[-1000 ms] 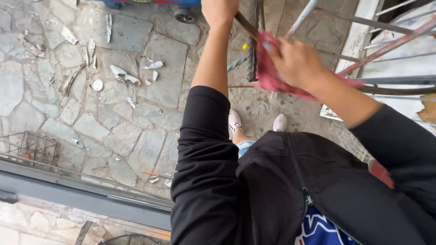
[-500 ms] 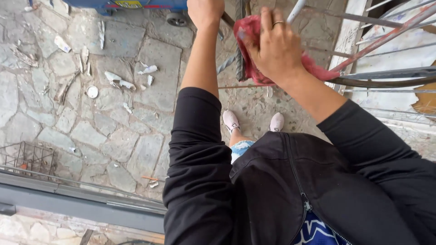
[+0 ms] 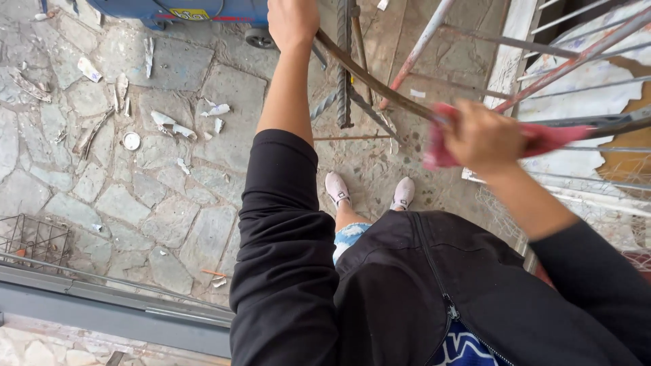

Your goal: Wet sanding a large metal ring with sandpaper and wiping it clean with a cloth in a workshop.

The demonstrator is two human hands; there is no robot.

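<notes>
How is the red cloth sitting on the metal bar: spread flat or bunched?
Bunched. The red cloth is wrapped around the curved metal bar and gripped under the right hand, with crumpled ends sticking out either side.

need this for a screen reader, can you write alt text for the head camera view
Seen from above, a person's right hand presses a red cloth on a curved rusty metal bar, while the left hand grips the bar's far end. Below lie a stone-paved floor strewn with debris and the person's pale shoes.

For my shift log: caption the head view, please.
Left hand grips a curved metal bar; right hand presses a red cloth against it above stone paving.
</notes>
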